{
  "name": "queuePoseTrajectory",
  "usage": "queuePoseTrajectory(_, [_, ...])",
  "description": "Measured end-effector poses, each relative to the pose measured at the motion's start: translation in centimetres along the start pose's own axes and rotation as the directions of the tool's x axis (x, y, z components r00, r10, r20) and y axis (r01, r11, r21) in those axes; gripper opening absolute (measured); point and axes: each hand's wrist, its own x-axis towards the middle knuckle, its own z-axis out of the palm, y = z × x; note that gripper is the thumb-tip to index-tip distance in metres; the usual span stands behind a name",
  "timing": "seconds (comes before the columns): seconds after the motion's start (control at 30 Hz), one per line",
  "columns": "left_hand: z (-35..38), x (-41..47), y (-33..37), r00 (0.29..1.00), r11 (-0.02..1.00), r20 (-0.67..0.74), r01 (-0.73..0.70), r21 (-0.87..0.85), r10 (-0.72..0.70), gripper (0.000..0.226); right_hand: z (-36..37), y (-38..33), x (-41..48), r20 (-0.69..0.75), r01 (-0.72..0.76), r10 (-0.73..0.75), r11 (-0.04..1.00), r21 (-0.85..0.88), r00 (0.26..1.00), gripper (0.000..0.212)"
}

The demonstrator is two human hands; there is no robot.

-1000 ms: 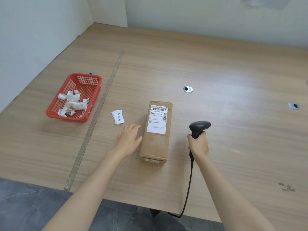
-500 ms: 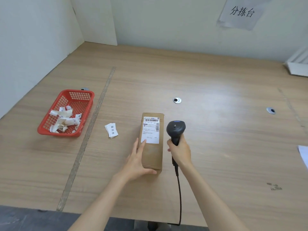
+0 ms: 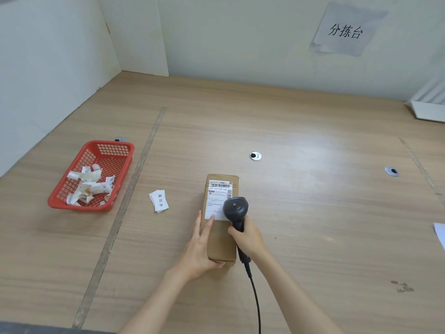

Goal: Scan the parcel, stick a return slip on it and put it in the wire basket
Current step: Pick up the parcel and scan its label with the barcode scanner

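A long brown cardboard parcel point(image 3: 220, 233) lies on the wooden table, its white shipping label point(image 3: 218, 196) facing up. My left hand point(image 3: 201, 245) rests flat on the parcel's near left side, thumb around its near end. My right hand point(image 3: 246, 239) grips a black barcode scanner point(image 3: 235, 209), whose head hovers over the label's right part and hides some of it. A small stack of white return slips point(image 3: 159, 201) lies on the table left of the parcel. No wire basket is in view.
A red plastic basket point(image 3: 120, 153) with several crumpled paper backings stands at the left. The scanner's black cable point(image 3: 255, 300) runs toward me. Two metal grommets point(image 3: 255, 155) sit in the tabletop. A white tray point(image 3: 427, 109) is at the far right.
My left hand came down onto the parcel and now holds its near end. My right hand carried the scanner leftward until its head sits over the label.
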Motion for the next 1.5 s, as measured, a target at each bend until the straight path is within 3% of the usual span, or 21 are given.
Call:
queuePoseTrajectory(0.23, [-1.2,1.1,1.1,0.998,0.999,-0.036,-0.042,0.004,0.042,0.133,-0.5,-0.9,-0.1,-0.051,0.03,-0.03,1.0,0.004,0.998,0.015])
queuePoseTrajectory(0.47, [-5.8,2.7,5.9,0.975,0.987,-0.159,-0.152,0.048,0.158,0.13,-4.1,-6.3,-0.8,-0.169,0.147,-0.138,0.988,0.039,0.976,0.01])
queuePoseTrajectory(0.7, [-11.8,3.4,12.0,0.891,0.934,-0.319,-0.247,0.259,0.324,0.125,-8.7,-13.8,-2.8,-0.29,0.322,-0.281,0.941,0.105,0.915,0.013])
queuePoseTrajectory(0.93, [-15.9,3.9,16.9,0.781,0.888,-0.431,-0.345,0.305,0.452,0.119,-12.3,-19.2,-5.2,-0.365,0.482,-0.426,0.873,0.076,0.828,0.014])
queuePoseTrajectory(1.1, [-17.0,4.0,19.0,0.715,0.863,-0.486,-0.385,0.327,0.502,0.119,-13.6,-21.4,-6.8,-0.47,0.614,-0.526,0.788,0.046,0.709,0.013])
queuePoseTrajectory(1.37, [-17.3,4.3,19.9,0.67,0.853,-0.528,-0.408,0.324,0.521,0.12,-14.2,-22.7,-8.2,-0.529,0.664,-0.569,0.747,-0.014,0.63,0.013])
queuePoseTrajectory(1.5, [-17.9,4.4,20.5,0.65,0.841,-0.534,-0.414,0.347,0.54,0.121,-14.5,-23.8,-9.1,-0.554,0.656,-0.534,0.754,0.029,0.638,0.015])
